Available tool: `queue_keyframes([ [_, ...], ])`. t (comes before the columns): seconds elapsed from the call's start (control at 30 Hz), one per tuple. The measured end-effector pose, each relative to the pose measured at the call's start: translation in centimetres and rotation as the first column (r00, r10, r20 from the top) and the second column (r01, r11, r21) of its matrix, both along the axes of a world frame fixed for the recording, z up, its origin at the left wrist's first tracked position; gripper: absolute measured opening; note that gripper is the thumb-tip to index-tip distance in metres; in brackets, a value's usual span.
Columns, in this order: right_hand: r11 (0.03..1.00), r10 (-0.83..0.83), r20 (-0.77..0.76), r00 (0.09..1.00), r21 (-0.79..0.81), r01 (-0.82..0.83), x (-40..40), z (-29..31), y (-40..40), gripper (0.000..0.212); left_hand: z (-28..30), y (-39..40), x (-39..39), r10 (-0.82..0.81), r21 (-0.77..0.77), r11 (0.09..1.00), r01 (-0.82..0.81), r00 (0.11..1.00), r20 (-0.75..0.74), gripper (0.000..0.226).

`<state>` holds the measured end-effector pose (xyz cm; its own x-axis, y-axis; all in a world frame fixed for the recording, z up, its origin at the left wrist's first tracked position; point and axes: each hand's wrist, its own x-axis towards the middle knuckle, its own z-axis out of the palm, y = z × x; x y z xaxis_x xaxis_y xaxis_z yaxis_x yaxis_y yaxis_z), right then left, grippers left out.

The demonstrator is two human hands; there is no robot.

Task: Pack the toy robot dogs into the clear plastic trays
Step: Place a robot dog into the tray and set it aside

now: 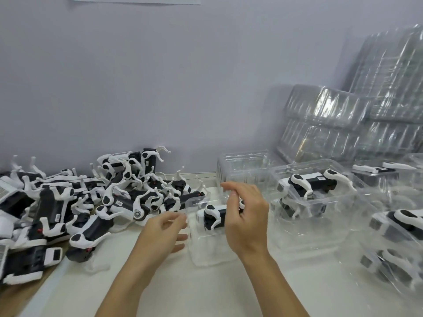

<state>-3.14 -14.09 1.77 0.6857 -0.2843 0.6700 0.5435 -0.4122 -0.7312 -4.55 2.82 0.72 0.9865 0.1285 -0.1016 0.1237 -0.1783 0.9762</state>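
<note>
Centre: a clear tray (207, 239) stands on the white table (206, 289), with one toy dog (214, 217) lying inside it. The left hand (163, 234), at the tray's 9 o'clock, pinches the tray's left wall between thumb and forefinger; its other fingers lie straight along the wall. The right hand (246, 216) hangs over the tray's right half, fingers loosely curled and grasping nothing, though whether it touches the dog cannot be told.

Open room: bare table runs from the tray toward 6 o'clock, between the forearms and around them. At 9 o'clock the dog pile (91, 202) crowds close to the left hand; the table's left edge drops to a brown surface at 7 o'clock. At 3 o'clock the filled trays (320, 202) stand just beside the right hand. An empty tray (242, 165) sits at 12 o'clock, near the fingertips.

Hidden or unclear: the right hand covers the dog's rear half. The trays at far right are blurred and cut by the frame edge, as is the pile at far left. The tray stacks (357, 115) at 2 o'clock, wrapped in film, lean on the wall and show as glare.

Room: a plain pale wall (160, 76) backs the table; a paper edge (135, 0) shows at top.
</note>
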Motion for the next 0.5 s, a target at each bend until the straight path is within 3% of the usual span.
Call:
queue_keyframes([
  [0.27, 0.997, -0.038, 0.013, 0.999, 0.069, 0.037, 0.1, 0.0, 0.0, 0.031, -0.2, -1.3, 0.4, -0.055, -0.234, 0.971, 0.053, 0.999, -0.001, 0.037],
  [0.37, 0.996, -0.042, 0.003, 0.999, 0.083, 0.041, 0.2, -0.1, -0.1, 0.031, -0.3, -2.0, 0.5, -0.056, -0.333, 0.942, 0.052, 0.998, -0.005, 0.032],
  [0.5, 0.992, -0.045, -0.006, 0.999, 0.116, 0.046, 0.1, 0.0, -0.2, 0.031, -0.5, -2.9, 0.4, -0.077, -0.475, 0.878, 0.059, 0.997, -0.018, 0.041],
])
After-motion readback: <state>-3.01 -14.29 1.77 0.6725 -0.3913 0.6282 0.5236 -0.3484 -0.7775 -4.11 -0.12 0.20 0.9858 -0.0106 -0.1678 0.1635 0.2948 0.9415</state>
